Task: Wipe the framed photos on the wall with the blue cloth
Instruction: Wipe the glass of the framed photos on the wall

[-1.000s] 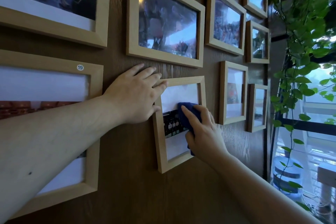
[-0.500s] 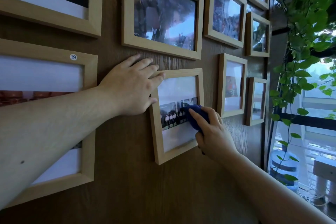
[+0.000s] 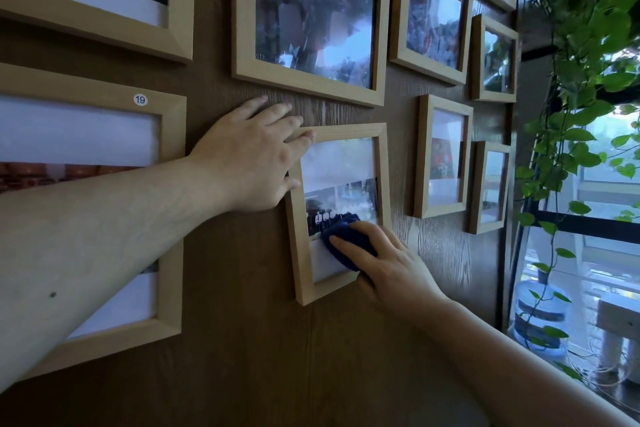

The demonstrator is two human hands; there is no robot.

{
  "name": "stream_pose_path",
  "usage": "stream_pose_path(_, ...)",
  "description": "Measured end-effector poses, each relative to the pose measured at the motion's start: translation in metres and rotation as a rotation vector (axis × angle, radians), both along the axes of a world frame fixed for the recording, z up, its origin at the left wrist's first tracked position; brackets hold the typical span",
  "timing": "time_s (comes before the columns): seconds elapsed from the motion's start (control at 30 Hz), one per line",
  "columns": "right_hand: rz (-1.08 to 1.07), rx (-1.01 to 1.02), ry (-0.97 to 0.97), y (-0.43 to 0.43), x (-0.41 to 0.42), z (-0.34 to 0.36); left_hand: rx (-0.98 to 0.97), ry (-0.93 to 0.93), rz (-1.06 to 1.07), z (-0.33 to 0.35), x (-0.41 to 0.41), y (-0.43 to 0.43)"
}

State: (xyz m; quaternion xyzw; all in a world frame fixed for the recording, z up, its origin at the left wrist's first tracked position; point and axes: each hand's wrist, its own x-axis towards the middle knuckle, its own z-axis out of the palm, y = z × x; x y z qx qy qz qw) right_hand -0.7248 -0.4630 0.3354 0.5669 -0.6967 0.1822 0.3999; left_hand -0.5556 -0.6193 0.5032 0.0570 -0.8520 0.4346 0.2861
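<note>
Your right hand (image 3: 388, 263) presses the blue cloth (image 3: 346, 239) low on the upright small frame (image 3: 337, 211); your left hand (image 3: 249, 156) lies flat, fingers spread, on its left edge

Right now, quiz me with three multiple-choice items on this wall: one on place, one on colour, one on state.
1. Where is the cloth?
A. on the glass of the small frame
B. on the frame marked 19
C. on the bare wall

2. What colour is the cloth?
A. white
B. blue
C. green

3. What is the left hand doing?
A. hanging free
B. gripping the cloth
C. lying flat on the wall, fingers on the small frame's corner

Answers: 1 A, the right hand presses it on the lower glass; 2 B, it shows dark blue; 3 C, palm flat, fingertips over the top left corner.
</note>
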Motion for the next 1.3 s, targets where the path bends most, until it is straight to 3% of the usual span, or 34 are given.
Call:
stream_pose_path(0.3, -0.137, -0.043, -0.095, 0.016, -0.013, -0.003, 0.017, 0.025, -0.022, -0.001, -0.003, -0.002)
stream_pose_path(0.6, 0.063, 0.245, 0.024, 0.006, 0.020, 0.005, 0.007, 0.030, -0.038, -0.002, -0.003, -0.004)
stream_pose_path(0.83, -0.019, 0.331, 0.067, 0.020, 0.001, 0.006, 0.006, 0.026, -0.041, -0.003, -0.003, -0.003)
stream_pose_path(1.1, -0.186, 0.266, 0.009, 0.035, -0.022, 0.007, 0.011, 0.027, -0.022, -0.005, -0.004, -0.002)
stream_pose_path(1.3, -0.177, 0.158, -0.015, 0.040, -0.014, 0.014, -0.045, 0.037, -0.031, -0.015, -0.001, 0.003)
